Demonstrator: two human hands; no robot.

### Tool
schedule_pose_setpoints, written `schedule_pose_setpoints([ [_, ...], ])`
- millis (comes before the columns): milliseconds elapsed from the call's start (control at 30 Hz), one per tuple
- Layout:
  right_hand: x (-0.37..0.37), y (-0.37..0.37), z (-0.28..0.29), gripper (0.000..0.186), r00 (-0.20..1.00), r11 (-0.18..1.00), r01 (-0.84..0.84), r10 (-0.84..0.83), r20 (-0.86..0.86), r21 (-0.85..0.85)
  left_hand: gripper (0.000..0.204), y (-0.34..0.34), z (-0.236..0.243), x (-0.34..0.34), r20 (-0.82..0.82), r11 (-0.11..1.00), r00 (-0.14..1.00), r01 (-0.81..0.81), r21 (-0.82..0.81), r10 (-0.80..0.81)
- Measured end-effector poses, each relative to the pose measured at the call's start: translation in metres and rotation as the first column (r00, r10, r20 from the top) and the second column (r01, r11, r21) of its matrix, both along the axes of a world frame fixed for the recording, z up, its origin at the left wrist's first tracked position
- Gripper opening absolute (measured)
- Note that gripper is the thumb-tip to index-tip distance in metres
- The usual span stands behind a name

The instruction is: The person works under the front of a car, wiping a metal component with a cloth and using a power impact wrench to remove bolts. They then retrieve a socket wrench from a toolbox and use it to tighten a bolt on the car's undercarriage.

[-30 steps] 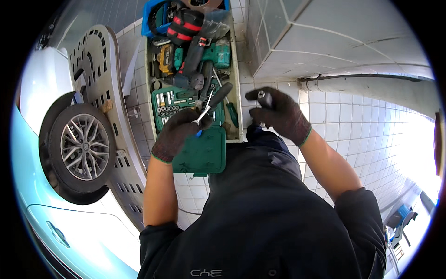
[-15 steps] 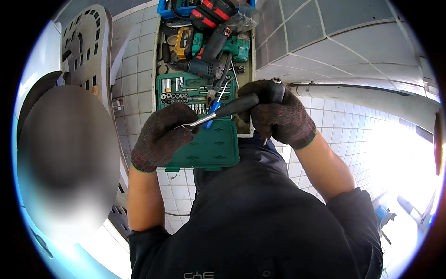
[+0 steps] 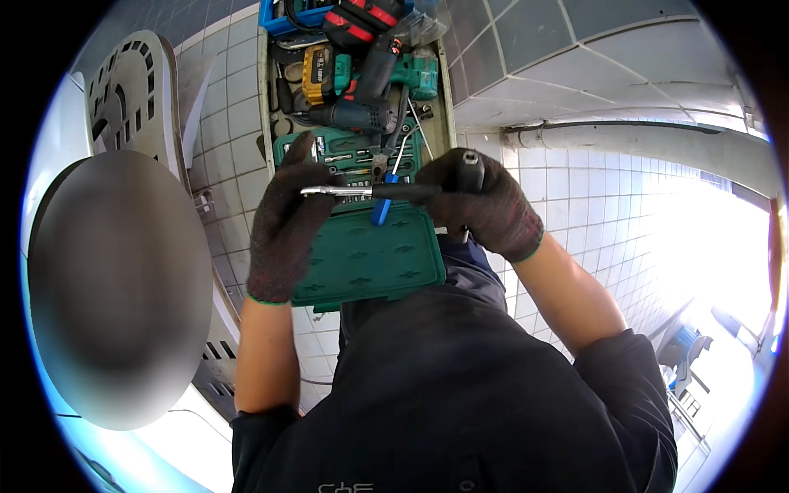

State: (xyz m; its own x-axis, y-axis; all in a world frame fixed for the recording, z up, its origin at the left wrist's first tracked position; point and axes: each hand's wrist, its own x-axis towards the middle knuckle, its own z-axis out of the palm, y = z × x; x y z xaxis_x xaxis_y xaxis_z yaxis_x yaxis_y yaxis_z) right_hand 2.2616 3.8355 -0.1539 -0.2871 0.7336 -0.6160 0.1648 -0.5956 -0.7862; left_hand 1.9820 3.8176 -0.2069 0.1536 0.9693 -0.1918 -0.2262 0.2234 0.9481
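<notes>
My right hand (image 3: 485,201), in a dark knitted glove, is closed around the black handle of a ratchet wrench (image 3: 353,191). A second tool, a black-handled driver (image 3: 471,174), stands in the same grip with its socketed end up and its shank poking out below. The ratchet's chrome head points left, in front of my gloved left hand (image 3: 288,222). That hand's fingers are spread, one pointing up; whether the head touches it I cannot tell. Beneath both hands lies an open green socket set case (image 3: 362,255). A blue-handled screwdriver (image 3: 380,211) and pliers (image 3: 379,167) rest across it.
A narrow tray (image 3: 445,115) holds a dark power drill (image 3: 353,116), a green drill (image 3: 422,74) and a yellow battery (image 3: 318,74). Tiled wall and a pipe (image 3: 608,135) run along the right. A slotted panel (image 3: 136,82) stands left, beside a large blurred oval.
My left hand has loosened from the ratchet's head and spread its fingers. The ratchet has swung from slanting to nearly level. My right hand has shifted slightly left, still holding both tools.
</notes>
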Motion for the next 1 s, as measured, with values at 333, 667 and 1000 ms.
schedule_pose_setpoints([
  [333,-0.030,-0.039,-0.042,0.028,0.965,0.750,-0.262,0.200,0.170,0.607,0.038,-0.016,-0.010,0.022,0.677,0.914,0.679,0.021,-0.404,0.284],
  [667,-0.063,0.014,-0.048,0.038,0.938,0.746,-0.285,0.087,0.337,0.602,0.053,-0.020,-0.009,-0.003,0.611,0.848,0.787,0.268,-0.457,0.081],
  [1000,-0.084,-0.004,-0.043,0.042,0.896,0.553,-0.417,0.381,0.226,0.721,0.030,-0.069,-0.034,-0.048,0.475,0.778,0.880,0.284,-0.560,0.021],
])
